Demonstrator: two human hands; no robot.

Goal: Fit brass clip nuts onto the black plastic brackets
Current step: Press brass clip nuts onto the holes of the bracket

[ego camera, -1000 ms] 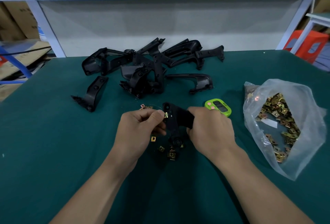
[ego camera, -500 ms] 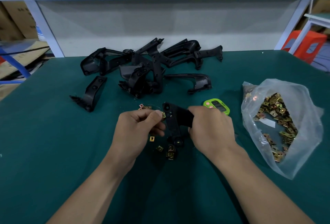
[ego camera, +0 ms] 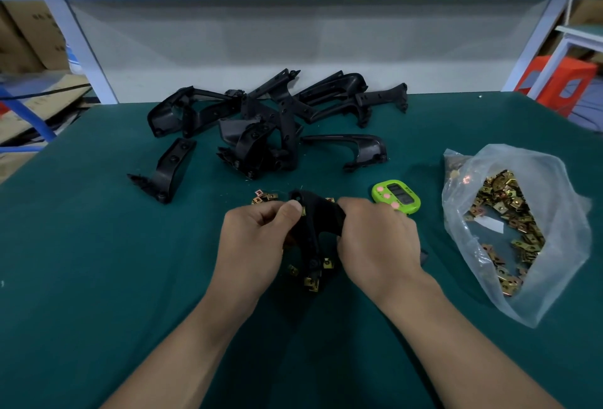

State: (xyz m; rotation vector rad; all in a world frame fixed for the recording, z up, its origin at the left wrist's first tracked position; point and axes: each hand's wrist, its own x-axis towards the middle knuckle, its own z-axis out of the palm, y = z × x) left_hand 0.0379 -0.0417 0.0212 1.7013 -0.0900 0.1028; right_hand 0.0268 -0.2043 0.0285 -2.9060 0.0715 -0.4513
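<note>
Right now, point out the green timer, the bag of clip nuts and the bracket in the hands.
green timer (ego camera: 395, 197), head view, on its front face.
bag of clip nuts (ego camera: 567, 229), head view, on its clear right wall.
held bracket (ego camera: 318, 217), head view, on its black upper body.

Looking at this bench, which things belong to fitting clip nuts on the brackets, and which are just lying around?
Job: held bracket, gripped by the right hand; clip nut pinched by the left hand; loose clip nuts on the table; bag of clip nuts; pile of brackets.
Lying about: green timer; cardboard boxes; orange stool.
</note>
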